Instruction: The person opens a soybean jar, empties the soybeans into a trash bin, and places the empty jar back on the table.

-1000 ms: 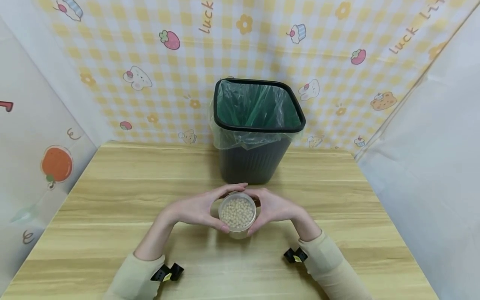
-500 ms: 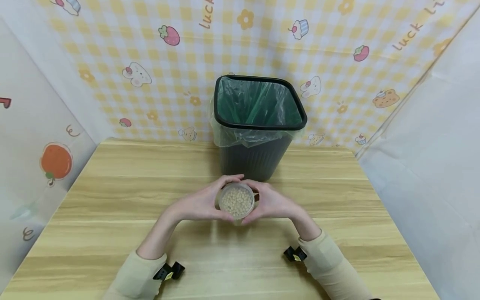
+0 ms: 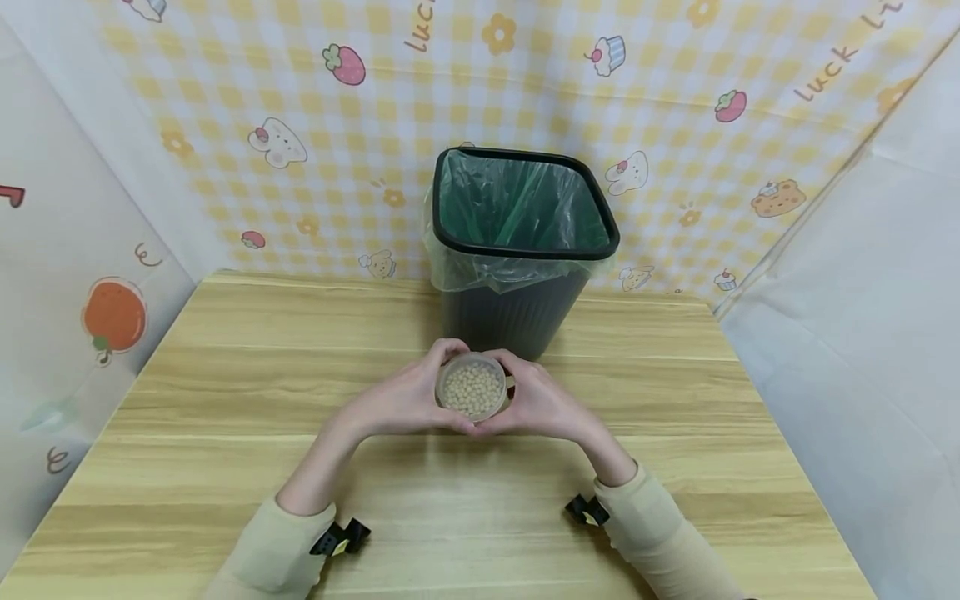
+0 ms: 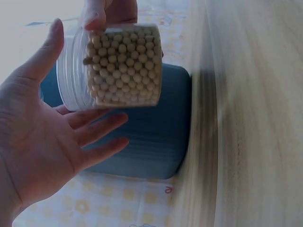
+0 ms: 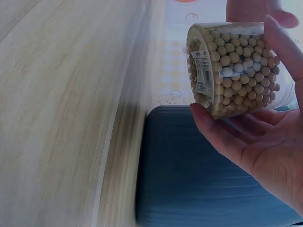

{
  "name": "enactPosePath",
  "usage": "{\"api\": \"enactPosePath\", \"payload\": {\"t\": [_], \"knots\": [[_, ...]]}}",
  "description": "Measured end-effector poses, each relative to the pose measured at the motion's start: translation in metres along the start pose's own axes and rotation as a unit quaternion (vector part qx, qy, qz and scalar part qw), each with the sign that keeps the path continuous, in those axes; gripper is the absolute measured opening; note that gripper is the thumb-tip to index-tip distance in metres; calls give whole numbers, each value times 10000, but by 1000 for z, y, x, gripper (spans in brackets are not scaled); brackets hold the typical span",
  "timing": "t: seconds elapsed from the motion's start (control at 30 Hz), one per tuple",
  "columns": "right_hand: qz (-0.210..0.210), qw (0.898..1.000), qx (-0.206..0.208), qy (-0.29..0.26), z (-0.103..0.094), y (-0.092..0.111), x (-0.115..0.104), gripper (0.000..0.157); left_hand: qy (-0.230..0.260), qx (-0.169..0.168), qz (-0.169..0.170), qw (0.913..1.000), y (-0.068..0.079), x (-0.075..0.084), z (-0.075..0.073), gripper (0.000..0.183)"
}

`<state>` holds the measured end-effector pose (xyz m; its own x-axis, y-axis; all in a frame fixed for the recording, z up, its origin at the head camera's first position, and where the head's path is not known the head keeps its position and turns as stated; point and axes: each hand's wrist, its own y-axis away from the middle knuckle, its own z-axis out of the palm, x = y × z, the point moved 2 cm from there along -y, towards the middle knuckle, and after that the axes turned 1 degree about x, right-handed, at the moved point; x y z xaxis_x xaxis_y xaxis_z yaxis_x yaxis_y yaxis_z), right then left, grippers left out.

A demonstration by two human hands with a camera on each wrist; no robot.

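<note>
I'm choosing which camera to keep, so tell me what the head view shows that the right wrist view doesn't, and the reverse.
Only the head view: the left sleeve, the right sleeve, and down inside the bin.
Only the right wrist view: a white label on the base of the jar.
Both: jar, bin, left hand, right hand, table and checked cloth.

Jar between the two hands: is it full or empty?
Nearly full: in the left wrist view, pale beads fill the jar up to its clear top section.
</note>
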<state>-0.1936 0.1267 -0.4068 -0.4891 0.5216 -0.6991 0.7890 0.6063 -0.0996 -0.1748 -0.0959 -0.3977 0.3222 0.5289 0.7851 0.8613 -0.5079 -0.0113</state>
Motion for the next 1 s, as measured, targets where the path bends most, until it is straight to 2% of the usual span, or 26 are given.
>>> {"api": "enactPosePath", "payload": {"t": [0.13,0.33,0.57,0.7,0.8,1.0], "knots": [[-19,9990,-246,-383,-1,0,5,88,167,-334,151,9992,3,-4,-6,106],[-325,9883,-991,-1108,-3,0,6,90,383,-853,764,9927,6,-6,-10,102],[-576,9796,-1568,-1118,-4,2,3,94,711,-1441,1087,9810,7,-1,-8,100],[-611,9787,-1675,-1021,-3,3,1,91,666,-1534,1324,9770,7,1,-6,99],[-627,9783,-1713,-983,-3,3,0,95,599,-1512,1447,9760,7,2,-4,98],[-489,9835,-1472,-935,-2,3,1,105,642,-1328,1187,9819,5,1,-2,98]]}}
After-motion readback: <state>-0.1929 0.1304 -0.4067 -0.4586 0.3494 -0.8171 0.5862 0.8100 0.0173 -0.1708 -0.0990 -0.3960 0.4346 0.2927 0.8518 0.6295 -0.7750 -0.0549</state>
